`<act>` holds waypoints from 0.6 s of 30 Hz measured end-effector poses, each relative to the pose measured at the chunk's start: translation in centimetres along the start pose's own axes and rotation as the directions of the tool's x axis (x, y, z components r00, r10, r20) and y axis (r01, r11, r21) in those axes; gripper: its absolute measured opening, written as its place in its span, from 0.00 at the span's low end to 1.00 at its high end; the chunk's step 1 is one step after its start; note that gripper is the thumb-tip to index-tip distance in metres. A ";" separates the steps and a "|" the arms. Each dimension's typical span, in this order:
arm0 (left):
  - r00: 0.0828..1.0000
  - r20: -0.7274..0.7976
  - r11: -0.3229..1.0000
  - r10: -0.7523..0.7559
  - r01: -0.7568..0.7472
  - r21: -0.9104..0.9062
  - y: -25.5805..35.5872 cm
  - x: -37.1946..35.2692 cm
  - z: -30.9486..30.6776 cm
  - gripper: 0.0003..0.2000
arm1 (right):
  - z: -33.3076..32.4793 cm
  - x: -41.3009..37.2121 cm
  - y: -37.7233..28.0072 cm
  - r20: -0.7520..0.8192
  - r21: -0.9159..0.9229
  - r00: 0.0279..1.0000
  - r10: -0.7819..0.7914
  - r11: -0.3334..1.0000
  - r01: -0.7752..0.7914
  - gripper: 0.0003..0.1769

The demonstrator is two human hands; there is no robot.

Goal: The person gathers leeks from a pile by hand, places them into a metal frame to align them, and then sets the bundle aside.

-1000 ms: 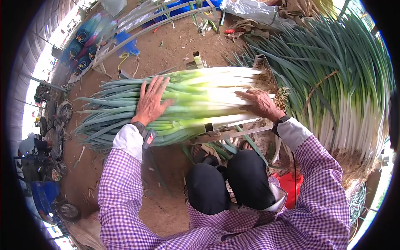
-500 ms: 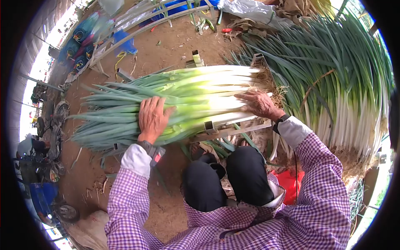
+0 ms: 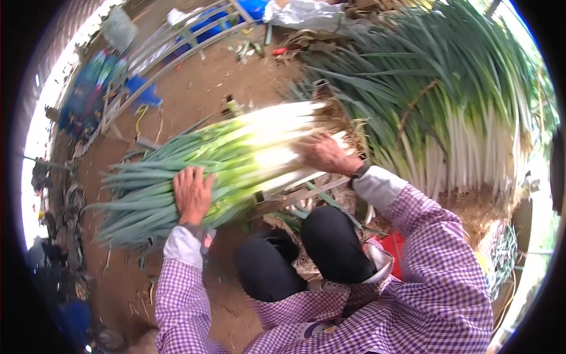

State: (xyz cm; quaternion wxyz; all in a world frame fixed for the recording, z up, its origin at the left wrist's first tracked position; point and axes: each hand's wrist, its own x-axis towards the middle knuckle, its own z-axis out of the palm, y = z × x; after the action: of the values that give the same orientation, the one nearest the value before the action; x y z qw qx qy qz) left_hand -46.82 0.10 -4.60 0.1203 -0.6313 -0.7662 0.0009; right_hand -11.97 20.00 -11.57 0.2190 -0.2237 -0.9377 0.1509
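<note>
A thick bundle of long green onions (image 3: pixel 268 138) lies across a low metal rack (image 3: pixel 282 203), green leaves to the left and white ends with roots to the right. Flat on the green leaves rests my left hand (image 3: pixel 193 192), its fingers stretched out and the thumb apart. My right hand (image 3: pixel 326 154) lies over the white stalks close to the roots. Its fingers are extended and slightly blurred, and they are not wrapped around any stalk. Both hands press on the bundle from above, one at either side of its middle.
A big pile of green onions (image 3: pixel 460 118) leans at the right, roots toward me. A slatted frame (image 3: pixel 171 59) and a blue plastic piece (image 3: pixel 143 91) lie at the far left. Silvery sheeting (image 3: pixel 303 16) is at the back. Beside my knees is a red bag (image 3: pixel 390 251).
My view has turned, so the bundle, rack and pile appear further left. Both hands stay on the onions, in nearly the same places along the bundle.
</note>
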 end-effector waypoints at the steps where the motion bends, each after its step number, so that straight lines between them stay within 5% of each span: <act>1: 1.000 -0.018 1.000 0.001 -0.001 -0.001 0.0 0.0 0.3 0.16 | 0.4 0.1 -0.6 -0.029 -0.029 0.999 0.033 0.999 -0.034 0.24; 6: 0.990 -0.139 0.999 0.031 -0.026 0.041 0.0 -0.3 1.2 0.18 | 2.2 -0.2 -1.3 -0.011 -0.058 0.983 0.182 0.981 -0.183 0.29; 12: 0.999 0.034 0.999 0.000 -0.001 0.044 0.3 -0.7 1.6 0.21 | 3.5 0.0 -0.3 0.101 -0.035 0.969 0.226 0.974 -0.224 0.31; 15: 1.000 -0.019 0.999 0.015 -0.014 0.047 0.3 -1.0 2.3 0.21 | 3.6 -0.7 -0.5 -0.023 -0.030 0.982 0.186 0.982 -0.186 0.27; 16: 0.999 -0.032 0.998 0.013 -0.011 0.064 0.4 -1.3 2.3 0.21 | 2.3 -0.5 -1.3 0.096 0.016 0.964 0.250 0.967 -0.253 0.28; 18: 0.999 -0.041 0.997 0.003 0.000 0.079 0.5 -1.8 2.6 0.21 | 1.9 -0.8 -1.5 0.057 0.050 0.972 0.226 0.972 -0.229 0.29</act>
State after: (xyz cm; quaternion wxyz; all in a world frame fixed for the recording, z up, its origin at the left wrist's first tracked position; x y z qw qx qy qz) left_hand -46.53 -1.20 -7.54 0.1609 -0.6265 -0.7624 0.0182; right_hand -12.77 17.96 -12.92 0.1827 -0.3195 -0.9065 0.2069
